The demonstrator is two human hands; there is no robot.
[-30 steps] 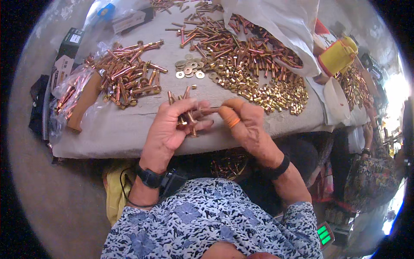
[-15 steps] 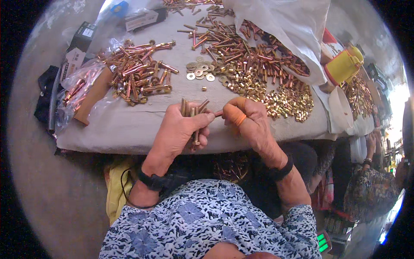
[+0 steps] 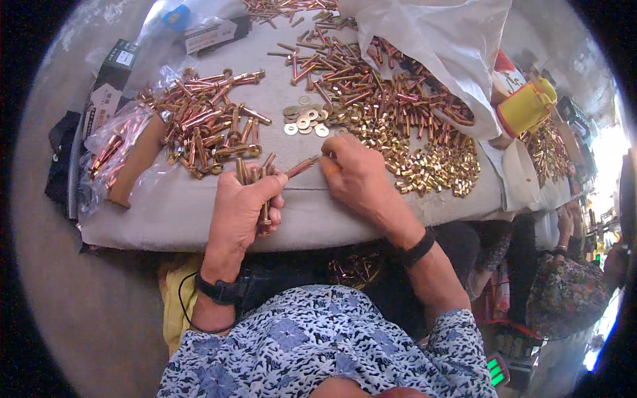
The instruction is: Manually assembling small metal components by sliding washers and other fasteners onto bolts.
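Observation:
Brassy bolts (image 3: 265, 215) are bunched in my left hand (image 3: 242, 202), which is closed round them above the table's near side. One further bolt (image 3: 303, 166) sticks out past the thumb, pointing right. Close to its tip is my right hand (image 3: 361, 179), its fingers bent and pinched together; whatever they hold, if anything, is hidden. Just beyond that hand lie flat round washers (image 3: 306, 119). A heap of small gold nuts (image 3: 431, 166) spreads to its right. Long bolts with sleeves (image 3: 206, 123) are piled beyond my left hand.
More bolts (image 3: 371, 76) cover the table's far side, partly under a white sack (image 3: 438, 33). A cardboard piece (image 3: 137, 159) and a plastic bag of bolts (image 3: 109, 149) lie at left. At right are a yellow container (image 3: 527, 106), a white bowl (image 3: 521, 172) and another person (image 3: 570, 292).
My right hand has moved up and left, away from its grasp near the bolt's end, toward the washers. My left hand has shifted slightly left and down with its bolts.

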